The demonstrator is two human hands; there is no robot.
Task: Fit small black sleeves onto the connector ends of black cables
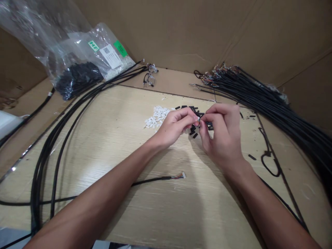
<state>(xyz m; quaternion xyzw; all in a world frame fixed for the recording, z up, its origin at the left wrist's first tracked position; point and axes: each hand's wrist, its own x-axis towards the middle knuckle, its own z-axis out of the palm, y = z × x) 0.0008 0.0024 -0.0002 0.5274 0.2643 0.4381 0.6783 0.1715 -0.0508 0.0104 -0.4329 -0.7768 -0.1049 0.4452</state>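
Cables: curved, black (pixel 35 200), left of the left hand.
Large bag: clear plastic (pixel 58 45), far left beyond the left hand; black pieces (pixel 77 77) fill its bottom.
Small bag: clear, labelled (pixel 100 33), nearer the left hand; white pieces low inside.
White pile: loose bits (pixel 157 117), just left of the left fingers.
Left hand: thumb and forefinger pinched (pixel 172 128) on the wired piece.
Plug: white, on a cable end (pixel 184 175), nearer the wearer than both hands.
Wired piece: tiny, coloured wires (pixel 198 120), between the two hands' fingertips, mostly hidden.
Handling: best to steady it with the left pinch, guide each fine wire straight with the right, and avoid tugging.
Black bits: short (pixel 192 132), scattered beneath the fingertips.
Right hand: fingertips drawn together (pixel 224 135) on the wired piece's other side.
Bundle: black cables (pixel 269 95), beyond and right of the right hand.
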